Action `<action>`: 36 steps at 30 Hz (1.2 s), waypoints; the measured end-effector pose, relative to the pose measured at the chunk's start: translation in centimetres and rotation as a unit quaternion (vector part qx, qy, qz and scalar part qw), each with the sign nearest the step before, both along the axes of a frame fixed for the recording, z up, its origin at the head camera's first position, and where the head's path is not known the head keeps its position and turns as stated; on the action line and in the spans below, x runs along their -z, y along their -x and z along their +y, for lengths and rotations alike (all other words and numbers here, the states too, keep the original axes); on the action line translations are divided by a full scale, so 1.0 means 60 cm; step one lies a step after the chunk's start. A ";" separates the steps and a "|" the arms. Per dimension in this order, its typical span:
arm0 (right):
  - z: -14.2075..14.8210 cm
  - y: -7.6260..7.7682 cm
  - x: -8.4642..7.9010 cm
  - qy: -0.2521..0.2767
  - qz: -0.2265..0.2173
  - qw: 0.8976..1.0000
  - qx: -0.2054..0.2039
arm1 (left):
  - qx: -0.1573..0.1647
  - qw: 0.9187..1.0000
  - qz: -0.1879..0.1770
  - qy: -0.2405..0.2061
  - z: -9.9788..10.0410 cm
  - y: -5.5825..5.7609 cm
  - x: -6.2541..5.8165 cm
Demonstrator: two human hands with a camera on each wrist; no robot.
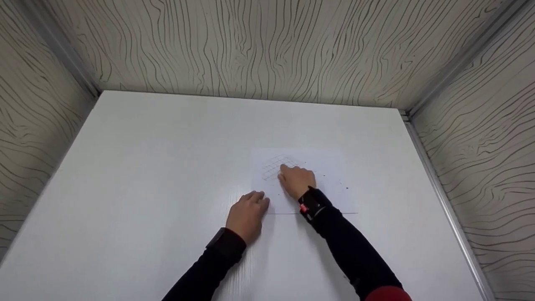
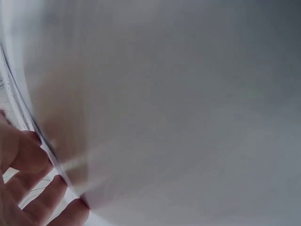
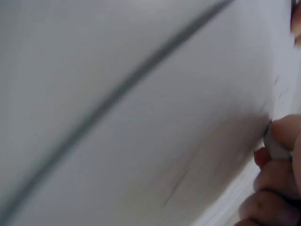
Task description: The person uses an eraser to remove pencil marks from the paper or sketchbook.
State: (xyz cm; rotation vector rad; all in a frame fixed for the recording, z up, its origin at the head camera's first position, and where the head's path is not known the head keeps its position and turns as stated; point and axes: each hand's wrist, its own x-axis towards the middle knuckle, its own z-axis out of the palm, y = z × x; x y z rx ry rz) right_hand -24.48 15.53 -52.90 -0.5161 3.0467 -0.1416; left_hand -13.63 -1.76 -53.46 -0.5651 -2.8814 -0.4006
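A sheet of white paper (image 1: pixel 330 200) lies on the white table, with a patch of crossed pencil lines (image 1: pixel 273 163) on its upper left part. My right hand (image 1: pixel 296 179) is over the sheet at the lower edge of those lines. In the right wrist view its thumb and fingers pinch a small whitish eraser (image 3: pixel 276 145) with a darkened end, held against the paper. My left hand (image 1: pixel 247 213) rests at the paper's lower left corner, its fingertips (image 2: pixel 77 210) on the surface and spread a little apart.
Small dark crumbs (image 1: pixel 347 188) are scattered over the right part of the sheet. The white table (image 1: pixel 146 167) reaches back to a panel wall (image 1: pixel 250 50) with a wood-grain pattern, and similar panels stand at both sides.
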 end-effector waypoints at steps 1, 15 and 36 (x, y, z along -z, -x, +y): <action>0.011 0.003 -0.002 0.000 0.009 1.000 0.023 | 0.002 1.000 -0.002 0.000 0.000 0.000 -0.001; 0.058 -0.003 -0.017 0.048 0.014 0.995 0.088 | 0.002 1.000 -0.009 0.007 -0.003 -0.012 -0.007; 0.021 -0.051 -0.015 0.053 -0.008 0.996 0.077 | -0.027 0.999 -0.032 -0.018 -0.021 -0.003 -0.011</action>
